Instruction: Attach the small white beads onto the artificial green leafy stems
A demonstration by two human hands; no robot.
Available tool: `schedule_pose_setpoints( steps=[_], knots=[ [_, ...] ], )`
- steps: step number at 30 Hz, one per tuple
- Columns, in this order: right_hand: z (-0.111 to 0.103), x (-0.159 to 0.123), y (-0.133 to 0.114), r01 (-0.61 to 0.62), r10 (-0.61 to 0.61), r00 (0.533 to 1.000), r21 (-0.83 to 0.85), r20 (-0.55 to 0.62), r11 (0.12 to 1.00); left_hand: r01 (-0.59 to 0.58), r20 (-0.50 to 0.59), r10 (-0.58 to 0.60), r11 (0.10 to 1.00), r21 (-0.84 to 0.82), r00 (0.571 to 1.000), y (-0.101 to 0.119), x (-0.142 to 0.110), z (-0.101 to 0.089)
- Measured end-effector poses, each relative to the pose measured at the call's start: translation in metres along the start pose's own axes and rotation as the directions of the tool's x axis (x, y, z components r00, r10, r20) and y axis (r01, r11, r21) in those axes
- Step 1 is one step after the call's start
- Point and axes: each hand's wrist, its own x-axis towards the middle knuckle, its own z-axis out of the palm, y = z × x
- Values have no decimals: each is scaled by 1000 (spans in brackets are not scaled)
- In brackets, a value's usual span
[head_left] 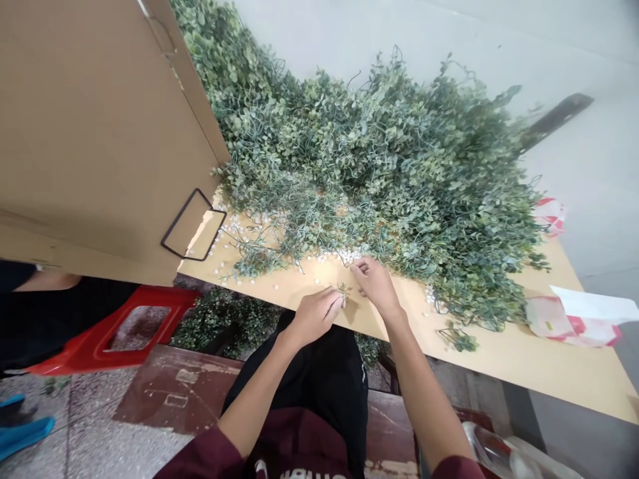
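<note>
My left hand (315,311) is closed in a pinch over the table's near edge. A small sprig of artificial leaves (344,290) sticks out from its fingertips. Just right of it, my right hand (375,285) has its fingers curled together beside a little heap of white beads (344,255); whatever they may hold is too small to make out. Behind both hands rises a large tangled mass of artificial greenery (379,153) with thin dark stems. A loose leafy piece (459,338) lies to the right on the yellowish table (504,356).
A tall brown board (100,133) borders the left side, with a black wire frame (194,225) near its bottom corner. Red-and-white plastic bags (569,322) lie at the right. Below left are a red stool (150,326) and another person's arm (47,282).
</note>
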Motion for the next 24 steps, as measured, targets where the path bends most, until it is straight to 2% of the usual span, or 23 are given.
schedule_pose_setpoints(
  steps=[3, 6, 11, 16, 24],
  knots=[
    [-8, -16, 4, -87, 47, 991, 328, 128, 941, -48, 29, 47, 999, 24, 998, -4, -1, 0],
    [-12, -39, 8, -98, 7, 984, 503, 179, 859, -72, 40, 70, 996, 45, 997, -7, -1, 0],
    [-8, -73, 12, -179, 46, 974, 628, 223, 758, -95, 59, 90, 992, 85, 994, -9, -1, 3],
    [5, -84, 10, -310, 81, 939, 716, 335, 625, -125, 66, 119, 989, 83, 991, -12, 0, 6],
    [16, -84, 10, -278, 96, 958, 797, 270, 536, -145, 75, 138, 985, 97, 988, -13, -1, 6]
  ],
)
